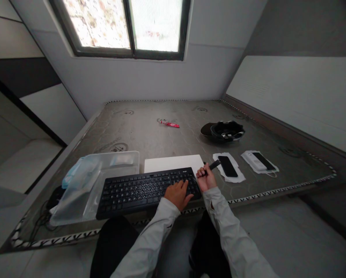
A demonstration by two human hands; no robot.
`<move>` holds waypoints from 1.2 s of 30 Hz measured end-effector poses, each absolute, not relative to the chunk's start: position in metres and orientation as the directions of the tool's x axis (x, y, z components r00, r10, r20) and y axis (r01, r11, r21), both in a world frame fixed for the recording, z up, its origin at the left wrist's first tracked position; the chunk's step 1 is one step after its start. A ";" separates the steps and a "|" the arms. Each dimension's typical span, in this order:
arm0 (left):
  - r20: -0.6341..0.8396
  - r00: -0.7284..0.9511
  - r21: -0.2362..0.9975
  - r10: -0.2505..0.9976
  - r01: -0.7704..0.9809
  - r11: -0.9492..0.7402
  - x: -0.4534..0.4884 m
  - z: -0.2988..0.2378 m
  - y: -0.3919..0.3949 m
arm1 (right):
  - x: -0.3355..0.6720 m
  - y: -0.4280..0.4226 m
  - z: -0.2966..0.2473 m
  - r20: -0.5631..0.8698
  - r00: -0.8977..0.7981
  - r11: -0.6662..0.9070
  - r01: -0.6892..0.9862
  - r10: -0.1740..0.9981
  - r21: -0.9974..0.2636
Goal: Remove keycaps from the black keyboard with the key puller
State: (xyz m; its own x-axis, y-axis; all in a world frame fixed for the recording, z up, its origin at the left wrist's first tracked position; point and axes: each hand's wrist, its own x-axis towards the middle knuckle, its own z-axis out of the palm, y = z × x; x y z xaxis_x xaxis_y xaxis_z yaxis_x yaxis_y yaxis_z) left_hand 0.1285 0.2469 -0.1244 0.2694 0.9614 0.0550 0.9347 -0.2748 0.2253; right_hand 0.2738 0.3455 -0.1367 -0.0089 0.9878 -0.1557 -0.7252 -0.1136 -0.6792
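A black keyboard [138, 191] lies at a slant near the front edge of the mat-covered surface. My left hand [178, 194] rests on its right part, fingers stretched over the keys and thumb apart. Just beyond the keyboard's right end, my right hand [206, 178] is closed around a slim black tool [214, 165] with a flat end that points to the right. Its exact kind is not clear. Behind the keyboard, and partly hidden by it, lies a flat white board or box [173, 163].
At left is a translucent plastic tray [123, 158] with a blue-white packet [76, 170] and dark cables [41, 220] beside it. A phone [228, 166] and a white device [255, 160] lie on white cloths at right. Farther back are a cap [226, 132] and a red wrapper [169, 124].
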 end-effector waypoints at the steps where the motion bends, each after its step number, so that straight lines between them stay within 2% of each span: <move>1: 0.060 0.270 0.226 0.961 0.934 -0.277 0.128 -0.125 0.247 | 0.274 0.345 -0.137 -0.158 -0.013 -0.118 -0.724 0.987 -0.679; 14: 0.101 0.266 0.240 0.959 0.929 -0.283 0.128 -0.130 0.245 | 0.269 0.348 -0.129 -0.136 -0.061 -0.141 -0.672 0.989 -0.727; 22: 0.109 0.263 0.256 0.959 0.924 -0.283 0.128 -0.132 0.245 | 0.270 0.348 -0.126 -0.176 -0.124 -0.214 -0.662 0.976 -0.718; 36: 0.134 0.270 0.266 0.954 0.917 -0.297 0.127 -0.133 0.245 | 0.264 0.341 -0.134 -0.182 -0.063 -0.177 -0.670 0.981 -0.721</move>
State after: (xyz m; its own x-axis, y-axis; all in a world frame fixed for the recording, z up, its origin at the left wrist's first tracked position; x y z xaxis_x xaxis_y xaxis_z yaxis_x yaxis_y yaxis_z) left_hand 0.1270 0.2450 -0.1326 0.2700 0.9536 0.1335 0.9170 -0.2969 0.2662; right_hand 0.2644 0.3414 -0.1341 -0.0631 0.9813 -0.1820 -0.6699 -0.1768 -0.7211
